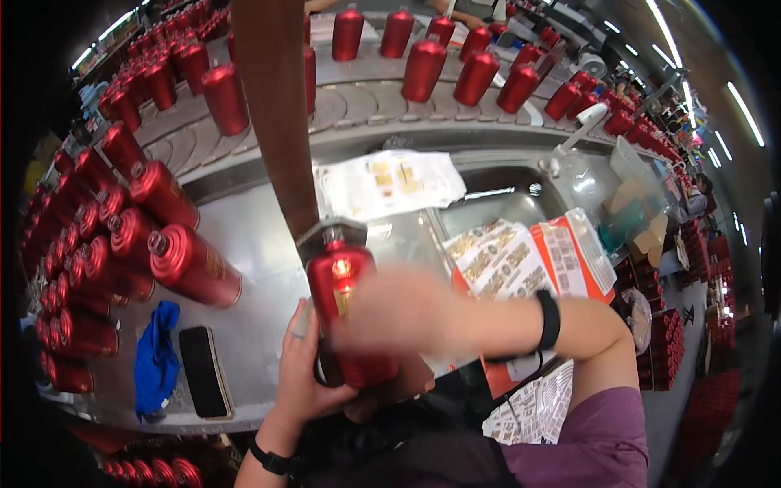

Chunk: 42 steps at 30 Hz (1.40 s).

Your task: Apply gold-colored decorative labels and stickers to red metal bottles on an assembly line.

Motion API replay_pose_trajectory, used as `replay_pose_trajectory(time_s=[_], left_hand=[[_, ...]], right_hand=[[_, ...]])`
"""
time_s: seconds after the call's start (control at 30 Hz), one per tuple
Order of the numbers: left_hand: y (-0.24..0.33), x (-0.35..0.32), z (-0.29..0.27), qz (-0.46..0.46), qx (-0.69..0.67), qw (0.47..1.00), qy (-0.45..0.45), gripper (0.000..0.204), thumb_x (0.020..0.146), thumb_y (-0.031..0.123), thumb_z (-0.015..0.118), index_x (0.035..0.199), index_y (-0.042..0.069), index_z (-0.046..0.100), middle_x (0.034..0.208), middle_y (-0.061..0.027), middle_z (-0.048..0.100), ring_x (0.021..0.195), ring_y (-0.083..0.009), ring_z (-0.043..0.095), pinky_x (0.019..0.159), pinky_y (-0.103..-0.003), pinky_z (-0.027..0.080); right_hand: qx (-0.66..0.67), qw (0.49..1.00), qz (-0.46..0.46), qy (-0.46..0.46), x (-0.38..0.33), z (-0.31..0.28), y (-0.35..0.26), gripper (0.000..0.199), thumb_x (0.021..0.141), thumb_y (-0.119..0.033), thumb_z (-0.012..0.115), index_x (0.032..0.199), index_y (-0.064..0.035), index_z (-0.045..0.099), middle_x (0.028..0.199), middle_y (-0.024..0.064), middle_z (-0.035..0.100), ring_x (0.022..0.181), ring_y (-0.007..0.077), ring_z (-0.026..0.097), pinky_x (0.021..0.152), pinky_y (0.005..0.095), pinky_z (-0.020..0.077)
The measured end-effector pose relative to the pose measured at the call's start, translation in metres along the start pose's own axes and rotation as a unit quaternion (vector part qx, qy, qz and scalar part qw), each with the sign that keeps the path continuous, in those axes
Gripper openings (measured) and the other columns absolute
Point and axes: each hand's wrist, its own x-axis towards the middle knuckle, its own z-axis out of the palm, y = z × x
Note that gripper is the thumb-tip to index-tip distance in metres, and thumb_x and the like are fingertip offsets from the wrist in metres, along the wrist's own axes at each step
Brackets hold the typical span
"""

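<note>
A shiny red bottle [329,285] with a gold label lies tilted in front of me, its clear-topped neck resting in a dark holder [358,230] by a brown post. Around the lower left side of this bottle, my left hand [303,366] is closed, with a pale wrap on one finger. My right hand [407,313] is smeared by motion across the front of the bottle, covering part of the label. Its fingers cannot be made out, nor whether they hold anything. Sheets of gold labels [504,260] lie to the right, beside the sink.
Many red bottles [195,264] crowd the left side of the metal table. A blue cloth [159,358] and a black phone [205,372] lie near its front edge. Beyond stand the brown post [277,106], a sink [512,199] with a faucet, and a curved conveyor [366,102] carrying bottles.
</note>
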Motion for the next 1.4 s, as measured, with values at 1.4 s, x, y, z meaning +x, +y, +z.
replay_pose_trajectory(time_s=[1.4], left_hand=[[0.024,-0.005,0.006,0.03,0.095,0.995,0.032,0.112,0.064,0.032,0.086,0.155,0.004,0.028,0.158,-0.0268,0.027,0.143,-0.0448,0.029,0.116,-0.052,0.026]], right_hand=[[0.433,0.805,0.3,0.275,-0.193,0.046,0.044,0.025,0.1,-0.02,0.059,0.121,-0.0109,0.067,0.099,0.0013,0.068,0.093,0.0072,0.061,0.081,0.0262,0.0511]])
